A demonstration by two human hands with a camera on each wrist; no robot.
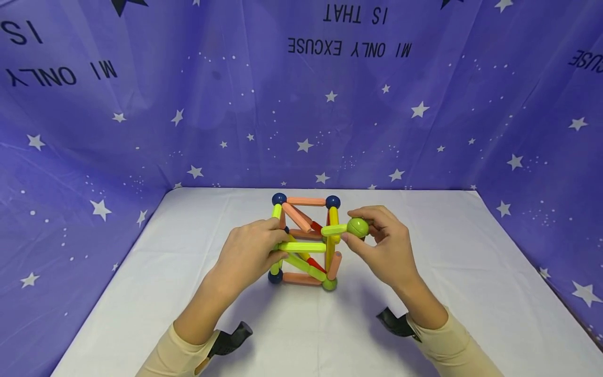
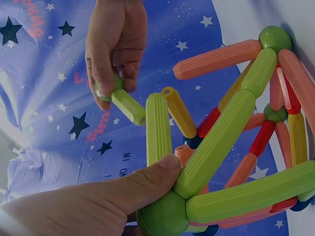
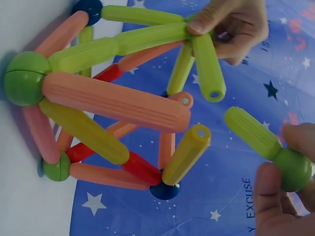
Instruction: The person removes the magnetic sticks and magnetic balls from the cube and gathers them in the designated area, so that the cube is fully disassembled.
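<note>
A frame of coloured rods and balls (image 1: pixel 301 279) stands on the table. My left hand (image 1: pixel 252 251) pinches a green ball (image 2: pixel 165 214) at its upper near-left corner, where several lime rods meet. One lime rod (image 1: pixel 303 247) points from that ball to the right, its end free. My right hand (image 1: pixel 388 246) pinches another green ball (image 1: pixel 358 227) with a short lime rod (image 3: pixel 253 132) attached, held right of the frame and apart from it. Near that rod are the free ends of a yellow rod (image 3: pixel 187 155) and a salmon rod (image 3: pixel 115 101).
White cloth covers the table (image 1: pixel 188 225). A purple curtain (image 1: pixel 264 104) with stars and lettering hangs behind and at the sides. Black wrist mounts (image 1: pixel 231 339) stick out from both sleeves.
</note>
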